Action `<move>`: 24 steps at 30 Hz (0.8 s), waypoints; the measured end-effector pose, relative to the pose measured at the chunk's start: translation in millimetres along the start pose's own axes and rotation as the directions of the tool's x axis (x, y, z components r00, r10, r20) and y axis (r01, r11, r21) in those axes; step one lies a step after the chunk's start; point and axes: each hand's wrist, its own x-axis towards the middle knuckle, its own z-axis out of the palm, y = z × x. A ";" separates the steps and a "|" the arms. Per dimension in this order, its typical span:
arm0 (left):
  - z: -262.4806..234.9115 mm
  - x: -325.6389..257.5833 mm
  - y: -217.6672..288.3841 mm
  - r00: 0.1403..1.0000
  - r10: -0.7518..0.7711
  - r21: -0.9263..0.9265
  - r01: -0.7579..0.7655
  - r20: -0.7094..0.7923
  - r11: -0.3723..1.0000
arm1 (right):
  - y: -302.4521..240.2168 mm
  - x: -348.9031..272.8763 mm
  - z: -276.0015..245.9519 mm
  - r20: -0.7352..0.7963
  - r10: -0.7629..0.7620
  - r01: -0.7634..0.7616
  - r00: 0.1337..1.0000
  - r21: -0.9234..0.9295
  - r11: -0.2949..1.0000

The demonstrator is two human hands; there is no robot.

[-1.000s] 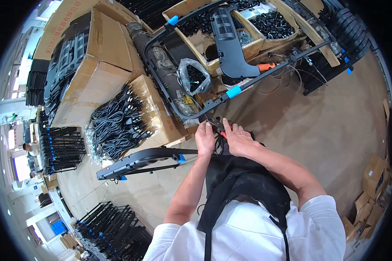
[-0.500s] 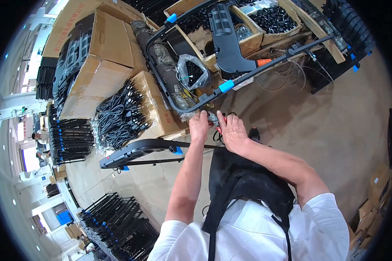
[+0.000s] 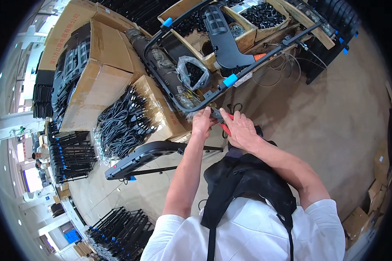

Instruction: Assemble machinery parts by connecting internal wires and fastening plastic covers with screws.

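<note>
A pair of red-handled pliers (image 3: pixel 226 129) is gripped in my right hand (image 3: pixel 241 130), its jaws pointing at my left fingers. My left hand (image 3: pixel 201 122) is closed in a pinch close to the jaws, by the near corner of a black tubular frame (image 3: pixel 272 55). What the left fingers hold is too small to make out. A blue band (image 3: pixel 230 81) wraps the frame's tube above the hands. Across the frame lies a black plastic cover (image 3: pixel 231 48) with a grille and an orange tip. A dark cable loop (image 3: pixel 236 107) hangs just behind the pliers.
Left of the frame, a cardboard box (image 3: pixel 170 119) stands beside bundled black cables (image 3: pixel 122 122). A clear bag of small black parts (image 3: pixel 194 74) and wooden bins (image 3: pixel 244 40) sit within and behind the frame. A long black assembly (image 3: pixel 137 158) stands left of my left forearm.
The view has shifted slightly. My right hand has moved a little right and down, and more of the red handles shows. Both hands stay at the frame's near corner.
</note>
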 end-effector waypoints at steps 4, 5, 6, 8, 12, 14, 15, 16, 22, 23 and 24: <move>-8.4 -13.1 15.5 0.999 -0.015 -0.138 0.022 0.050 0.990 | -7.2 -1.4 2.6 -0.041 0.009 -0.010 0.999 -0.027 1.000; -11.3 -20.2 30.4 0.997 0.075 0.153 -0.075 0.000 0.985 | -5.1 -2.6 4.7 -0.046 0.025 -0.026 0.999 -0.031 0.999; -12.5 -26.1 45.9 0.983 0.180 0.433 -0.154 -0.020 0.888 | -2.8 -4.5 7.5 -0.049 0.041 -0.043 0.998 -0.042 0.998; -14.2 -36.6 76.5 0.814 0.566 0.788 -0.263 -0.127 0.556 | -8.6 -8.6 7.8 -0.052 0.057 -0.060 0.997 -0.052 0.997; -30.1 12.3 88.5 0.727 0.669 0.988 -0.121 0.157 -0.101 | -31.8 -2.1 1.8 -0.080 0.064 -0.068 0.995 -0.049 0.996; -22.7 26.4 89.0 0.825 0.538 0.969 -0.047 0.175 -0.242 | -33.9 -0.5 2.9 -0.094 0.071 -0.078 0.993 -0.064 0.995; -21.4 30.4 87.8 0.835 0.512 0.976 -0.129 0.203 -0.177 | -35.1 -0.1 6.2 -0.117 0.069 -0.077 0.991 -0.061 0.995; -21.4 36.3 85.6 0.842 0.487 0.972 -0.208 0.235 -0.109 | -36.4 1.0 9.3 -0.141 0.068 -0.077 0.988 -0.058 0.995; -15.5 39.2 71.2 0.752 0.594 0.919 -0.391 0.285 0.055 | -48.3 4.8 21.3 -0.195 0.133 -0.143 0.972 -0.036 0.989; -14.3 40.0 70.8 0.744 0.618 0.924 -0.374 0.253 0.072 | -49.9 5.6 21.7 -0.190 0.134 -0.144 0.973 -0.038 0.989; -13.4 41.1 70.6 0.736 0.641 0.930 -0.357 0.220 0.091 | -51.3 6.3 22.4 -0.197 0.134 -0.145 0.971 -0.041 0.989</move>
